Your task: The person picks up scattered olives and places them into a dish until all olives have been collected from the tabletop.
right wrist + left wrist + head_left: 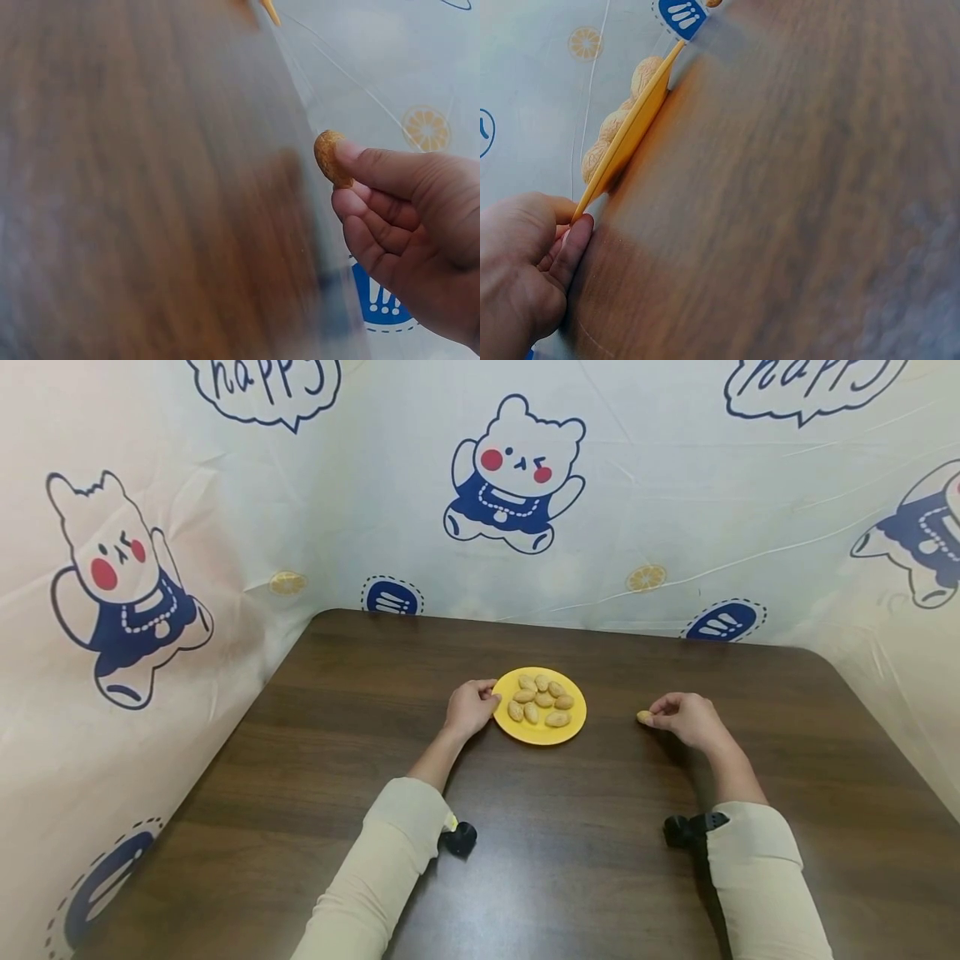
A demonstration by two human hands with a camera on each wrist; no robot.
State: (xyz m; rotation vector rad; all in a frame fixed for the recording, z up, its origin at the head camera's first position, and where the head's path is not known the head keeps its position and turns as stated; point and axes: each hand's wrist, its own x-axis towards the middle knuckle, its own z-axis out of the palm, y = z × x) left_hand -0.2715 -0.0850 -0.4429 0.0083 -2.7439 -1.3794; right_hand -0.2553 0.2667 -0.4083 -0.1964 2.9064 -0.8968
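A round yellow plate [542, 737] bears several tan unshelled peanuts [543, 700], spread over its middle. At the plate's left rim, my left hand [471, 708] pinches the edge between thumb and fingers. The left wrist view shows this plate [634, 127] nearly edge-on, with peanuts [613, 124] standing above its rim. To the right of the plate and apart from it, my right hand [688, 720] pinches a single peanut [644, 717] between thumb and fingertips. That peanut [330, 159] sticks out past the thumb in the right wrist view.
Both hands are over a dark brown wooden table [570, 877]. Behind and beside it hangs a pale cloth [660, 468] printed with cartoon bears. Black devices [459, 839] are strapped at both wrists, by the cream sleeves [757, 860].
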